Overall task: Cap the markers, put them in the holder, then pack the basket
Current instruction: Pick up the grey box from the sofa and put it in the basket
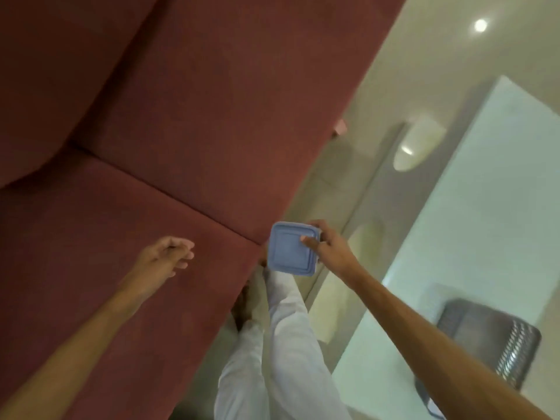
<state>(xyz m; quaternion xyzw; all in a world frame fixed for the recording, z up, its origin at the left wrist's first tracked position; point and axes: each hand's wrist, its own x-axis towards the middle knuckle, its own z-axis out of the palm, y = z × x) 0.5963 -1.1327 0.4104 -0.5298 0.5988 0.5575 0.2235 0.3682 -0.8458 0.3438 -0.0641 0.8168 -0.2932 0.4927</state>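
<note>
While the view tilts steeply and blurs with motion, the following can be listed:

Right hand (325,247): reaching forward, thumb laid across the top and fingers curled round the far edge of a square blue container (292,249). Item is plastic, corners rounded, its lid smooth and matte with a raised stepped border; held in the air just off the sofa's front edge, above the person's legs.

Left hand (168,256): held over the sofa seat, fingers loosely bent and close together, gripping nothing.

Sofa (181,116): dark red, napped fabric, soft rounded back cushions, a deep seam running between the seat cushions.

Basket (491,341): dark, rounded-rectangular, side wall of open mesh or weave catching the light; stands on a pale glossy table (500,192) at lower right, well apart from the container. Contents cannot be made out.

Trousers (281,344): light, smooth cloth, on the person's legs between sofa and table.

Floor (333,192): polished beige tile, reflective, with a bright lamp glare at upper right
</note>
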